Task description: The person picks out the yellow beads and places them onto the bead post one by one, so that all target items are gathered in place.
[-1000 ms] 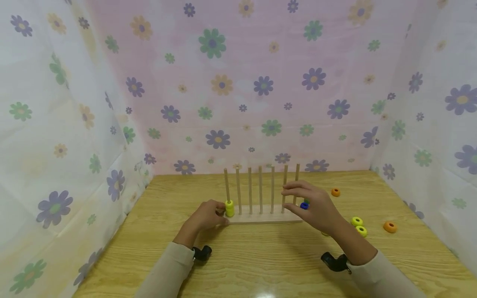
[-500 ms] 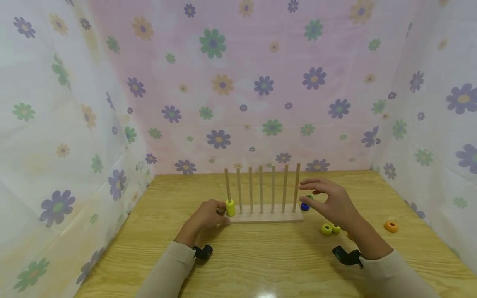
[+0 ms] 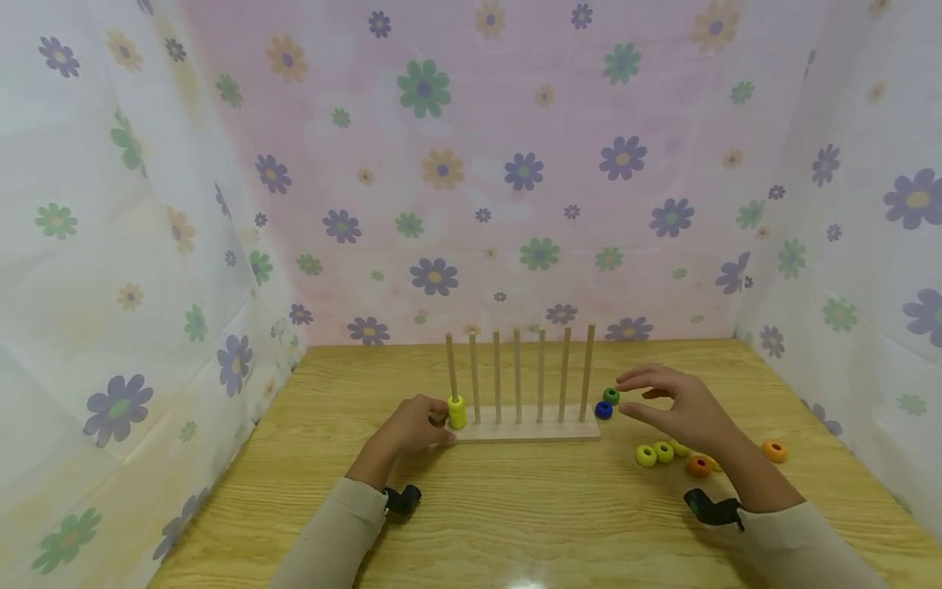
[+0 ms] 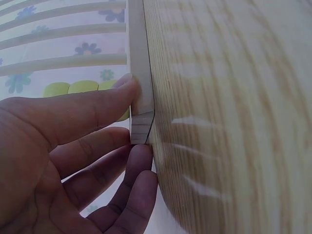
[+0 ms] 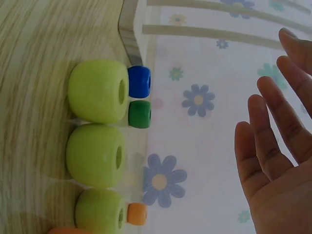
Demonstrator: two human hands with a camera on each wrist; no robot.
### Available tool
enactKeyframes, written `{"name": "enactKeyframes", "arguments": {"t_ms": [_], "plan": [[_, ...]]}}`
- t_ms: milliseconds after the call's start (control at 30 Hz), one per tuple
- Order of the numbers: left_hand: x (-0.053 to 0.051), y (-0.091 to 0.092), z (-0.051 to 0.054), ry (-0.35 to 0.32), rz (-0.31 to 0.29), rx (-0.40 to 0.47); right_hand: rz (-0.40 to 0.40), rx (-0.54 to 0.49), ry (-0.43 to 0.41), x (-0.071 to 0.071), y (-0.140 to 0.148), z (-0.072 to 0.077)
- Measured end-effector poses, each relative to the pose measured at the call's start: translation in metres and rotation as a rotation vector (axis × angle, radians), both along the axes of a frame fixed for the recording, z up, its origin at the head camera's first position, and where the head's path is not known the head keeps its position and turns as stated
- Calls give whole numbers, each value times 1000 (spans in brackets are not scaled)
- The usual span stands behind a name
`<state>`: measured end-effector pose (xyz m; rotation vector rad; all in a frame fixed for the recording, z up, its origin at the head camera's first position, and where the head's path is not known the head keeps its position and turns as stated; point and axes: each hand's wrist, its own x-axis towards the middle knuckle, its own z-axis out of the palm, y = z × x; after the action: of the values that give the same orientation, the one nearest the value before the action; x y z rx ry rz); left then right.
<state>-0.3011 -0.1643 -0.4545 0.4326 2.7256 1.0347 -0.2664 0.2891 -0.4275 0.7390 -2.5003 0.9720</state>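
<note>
A wooden peg rack (image 3: 526,432) with a row of upright pegs stands on the table. Yellow beads (image 3: 456,412) are stacked on its leftmost peg. My left hand (image 3: 412,425) grips the rack's left end; in the left wrist view its thumb (image 4: 105,105) lies on the base, with fingers curled at the end face. To the right of the rack, my right hand (image 3: 684,406) hovers with spread, slightly bent fingers and nothing in them. A blue bead (image 3: 603,410) and a green bead (image 3: 612,396) lie between it and the rack.
Loose yellow beads (image 3: 646,456) lie in a row in front of the right hand, beside an orange bead (image 3: 700,466). Another orange bead (image 3: 774,451) sits farther right. Flowered cloth (image 3: 478,188) stands around the wooden table (image 3: 530,507) at the back and sides.
My right hand has moved right, from in front of the rack's right pegs to above the loose beads, uncovering the blue and green ones. My left hand stays at the rack's end.
</note>
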Motion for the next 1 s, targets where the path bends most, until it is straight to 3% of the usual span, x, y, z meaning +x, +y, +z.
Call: {"name": "enactKeyframes", "arguments": {"t_ms": [133, 533, 1000], "plan": [[1, 1, 0, -3, 8, -5, 26, -37, -91, -2, 11, -2], [2, 1, 0, 7, 0, -6, 14, -84, -251, -9, 42, -13], [1, 1, 0, -3, -3, 8, 49, -59, -333, -10, 60, -21]]}}
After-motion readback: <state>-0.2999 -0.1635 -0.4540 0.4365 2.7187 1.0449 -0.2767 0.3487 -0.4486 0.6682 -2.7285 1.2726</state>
